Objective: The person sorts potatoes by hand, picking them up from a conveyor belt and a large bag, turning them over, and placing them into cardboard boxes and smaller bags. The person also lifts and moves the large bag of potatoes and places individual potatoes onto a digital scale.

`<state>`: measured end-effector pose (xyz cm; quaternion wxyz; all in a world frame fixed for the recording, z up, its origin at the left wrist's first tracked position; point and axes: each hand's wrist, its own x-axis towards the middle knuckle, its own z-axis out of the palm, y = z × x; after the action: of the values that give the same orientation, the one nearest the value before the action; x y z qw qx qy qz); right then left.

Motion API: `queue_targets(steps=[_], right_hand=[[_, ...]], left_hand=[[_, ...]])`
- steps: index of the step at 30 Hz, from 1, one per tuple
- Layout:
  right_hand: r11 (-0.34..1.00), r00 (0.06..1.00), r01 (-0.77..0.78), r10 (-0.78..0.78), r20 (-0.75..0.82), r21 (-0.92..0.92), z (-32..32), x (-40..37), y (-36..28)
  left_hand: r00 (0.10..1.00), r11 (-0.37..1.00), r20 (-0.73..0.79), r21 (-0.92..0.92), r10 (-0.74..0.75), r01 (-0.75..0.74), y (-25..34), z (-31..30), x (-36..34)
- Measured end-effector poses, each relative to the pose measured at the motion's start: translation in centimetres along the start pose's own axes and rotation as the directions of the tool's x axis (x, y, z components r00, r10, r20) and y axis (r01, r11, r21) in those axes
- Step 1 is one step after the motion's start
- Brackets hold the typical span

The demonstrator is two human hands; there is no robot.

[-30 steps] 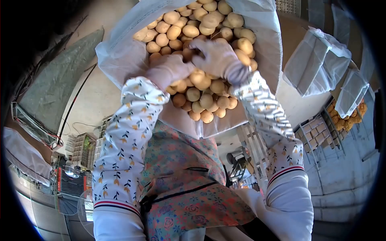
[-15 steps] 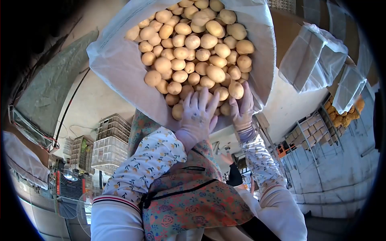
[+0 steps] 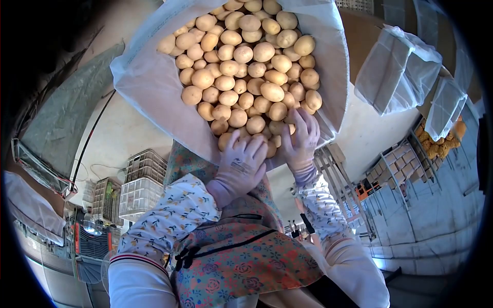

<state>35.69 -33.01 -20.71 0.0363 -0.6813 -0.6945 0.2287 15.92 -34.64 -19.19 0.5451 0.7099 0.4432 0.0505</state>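
Many small, round, yellow-brown potatoes [image 3: 239,84] lie heaped in a white cloth-lined holder [image 3: 159,105]. Both of my hands wear thin, pale purple gloves. My left hand [image 3: 241,161] rests at the heap's near edge, its fingers spread and bent over the potatoes there. To its right, my right hand [image 3: 304,137] curls its fingers and thumb around a potato [image 3: 291,128], which is mostly hidden. Printed sleeve covers run up both forearms, and a flowered apron [image 3: 246,262] hangs below my hands.
White mesh bags [image 3: 398,72] hang at the right. Stacked plastic crates [image 3: 141,195] stand on the floor at the left, near a grey-green sheet [image 3: 72,102]. Metal rails [image 3: 341,185] run below the holder at right. Farther right are stacked boxes [image 3: 395,167] and filled orange-yellow bags [image 3: 441,149].
My left hand has drawn back toward me and slightly left. My right hand has shifted a little left and its fingers have curled inward over the potatoes.
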Motion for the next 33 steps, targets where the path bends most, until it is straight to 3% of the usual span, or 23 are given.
queue_targets(steps=[4,5,6,8,9,11,12,14,15,16,17,18,20,21,23,26,28,31,33], right_hand=[[0.978,0.976,0.201,-0.195,-0.095,0.059,1.4,9.4,-4.0],[0.969,0.969,0.237,-0.241,-0.059,-0.067,2.1,12.4,-5.1],[0.952,0.946,0.301,-0.306,-0.105,-0.059,3.7,15.3,-5.3],[0.903,0.917,0.396,-0.377,0.133,-0.168,5.6,20.1,-6.9],[0.882,0.878,0.417,-0.327,0.350,-0.221,7.3,21.6,-7.2],[0.820,0.682,0.485,-0.137,0.718,-0.304,9.7,23.3,-7.3],[0.803,0.788,0.544,-0.391,0.475,-0.242,10.0,22.1,-5.5],[0.895,0.891,0.444,-0.436,0.130,-0.044,6.1,17.6,-6.6],[0.940,0.927,0.330,-0.341,0.159,0.090,4.6,14.6,-7.1],[0.839,0.843,0.536,-0.539,0.001,0.097,3.4,11.5,-7.1],[0.840,0.854,0.443,-0.502,0.139,0.314,1.4,9.4,-8.0],[0.841,0.828,0.333,-0.477,0.294,0.427,0.2,6.9,-8.0],[0.773,0.871,0.246,-0.442,0.217,0.584,-1.5,4.8,-9.1],[0.725,0.850,0.240,-0.478,0.222,0.645,-2.0,4.5,-9.6],[0.616,0.810,0.214,-0.545,0.215,0.758,-3.1,3.8,-10.7],[0.579,0.796,0.114,-0.539,0.274,0.807,-2.5,2.3,-11.8],[0.536,0.780,0.060,-0.552,0.295,0.842,-2.4,2.2,-12.6],[0.580,0.815,0.107,-0.516,0.263,0.807,-1.8,2.6,-13.0],[0.678,0.811,0.107,-0.483,0.331,0.728,-1.5,3.7,-11.8]], left_hand=[[0.999,1.000,-0.026,0.008,-0.020,0.020,-1.1,1.0,-0.5],[1.000,1.000,-0.018,0.003,-0.025,0.025,-1.1,1.1,-0.5],[0.999,0.999,-0.022,-0.011,-0.039,0.039,-0.9,1.2,-0.4],[0.998,1.000,-0.061,-0.010,-0.019,0.018,-0.7,1.2,-0.5],[0.997,1.000,-0.081,-0.010,-0.005,0.004,-0.7,1.0,-0.5],[0.992,0.996,-0.122,-0.086,-0.028,0.018,-0.8,0.1,-0.7],[0.990,0.992,-0.132,-0.122,-0.055,0.039,-1.0,-0.9,-0.8],[0.962,0.963,-0.210,-0.240,-0.173,0.121,-1.7,-2.9,-0.7],[0.921,0.910,-0.288,-0.391,-0.262,0.137,-2.0,-4.3,-0.9],[0.858,0.865,-0.372,-0.479,-0.354,0.149,-2.0,-5.7,-0.6],[0.785,0.812,-0.433,-0.565,-0.444,0.148,-1.9,-7.0,-0.5],[0.860,0.843,-0.354,-0.516,-0.369,0.149,-1.9,-8.2,-0.8],[0.961,0.905,-0.179,-0.406,-0.213,0.125,-2.7,-10.0,-1.7],[1.000,0.972,-0.001,-0.234,-0.030,0.029,-3.3,-10.0,-2.3],[0.999,0.965,-0.022,-0.259,-0.036,0.029,-3.6,-9.2,-3.9],[0.977,0.971,0.194,-0.201,-0.093,0.133,-4.9,-9.8,-6.8],[0.976,0.945,0.152,-0.268,-0.153,0.190,-5.4,-11.0,-8.5],[0.952,0.890,0.034,-0.346,-0.304,0.296,-9.4,-11.2,-12.3],[0.773,0.687,0.088,-0.401,-0.629,0.605,-15.4,-11.6,-15.5]])
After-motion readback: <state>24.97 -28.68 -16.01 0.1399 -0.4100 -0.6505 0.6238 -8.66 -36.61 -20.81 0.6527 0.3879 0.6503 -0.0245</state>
